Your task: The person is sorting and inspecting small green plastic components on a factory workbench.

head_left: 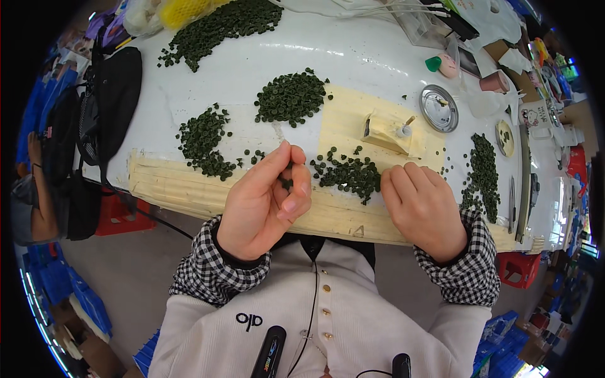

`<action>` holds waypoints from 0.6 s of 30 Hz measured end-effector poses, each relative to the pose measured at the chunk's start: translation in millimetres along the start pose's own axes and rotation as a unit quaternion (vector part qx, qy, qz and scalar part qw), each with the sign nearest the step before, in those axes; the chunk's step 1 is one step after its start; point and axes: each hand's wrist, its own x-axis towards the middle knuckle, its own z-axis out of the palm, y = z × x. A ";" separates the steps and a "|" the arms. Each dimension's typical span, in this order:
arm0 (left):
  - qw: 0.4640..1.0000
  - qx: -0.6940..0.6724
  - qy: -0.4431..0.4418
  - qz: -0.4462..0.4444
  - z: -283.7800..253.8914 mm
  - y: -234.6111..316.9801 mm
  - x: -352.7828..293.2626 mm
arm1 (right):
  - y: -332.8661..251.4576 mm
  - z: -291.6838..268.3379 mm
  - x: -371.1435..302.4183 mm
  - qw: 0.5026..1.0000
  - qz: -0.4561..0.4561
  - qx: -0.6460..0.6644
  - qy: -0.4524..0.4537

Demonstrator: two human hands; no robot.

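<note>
My left hand (268,205) is raised over the table's near edge, palm turned up. Its fingers curl around a few small dark green round pieces (287,183), partly hidden between thumb and fingers. My right hand (423,208) rests back-up at the right end of a small heap of the same green pieces (348,176). Its fingers are bent and pressed together, and the fingertips are out of sight. Behind that heap stands a block wrapped in yellowish tape (387,133), with a short peg sticking up from its top.
More heaps of green pieces lie at the left (207,146), centre (290,99), far left (220,28) and right (483,173). A round metal lid (435,104) and tweezers (512,196) lie to the right. A black bag (116,104) sits at the left edge; another person's arm (43,195) shows beyond.
</note>
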 end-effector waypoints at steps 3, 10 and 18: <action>1.000 0.006 0.006 0.002 -1.5 -0.8 -0.3 | 1.6 6.2 0.4 0.999 0.021 0.016 0.028; 0.985 0.168 -0.016 -0.037 6.4 -6.2 0.3 | -2.0 -4.6 0.0 0.919 0.167 0.303 0.189; 0.980 0.177 -0.058 -0.073 11.8 -23.6 4.3 | -15.8 -10.0 11.0 0.915 0.163 0.295 0.224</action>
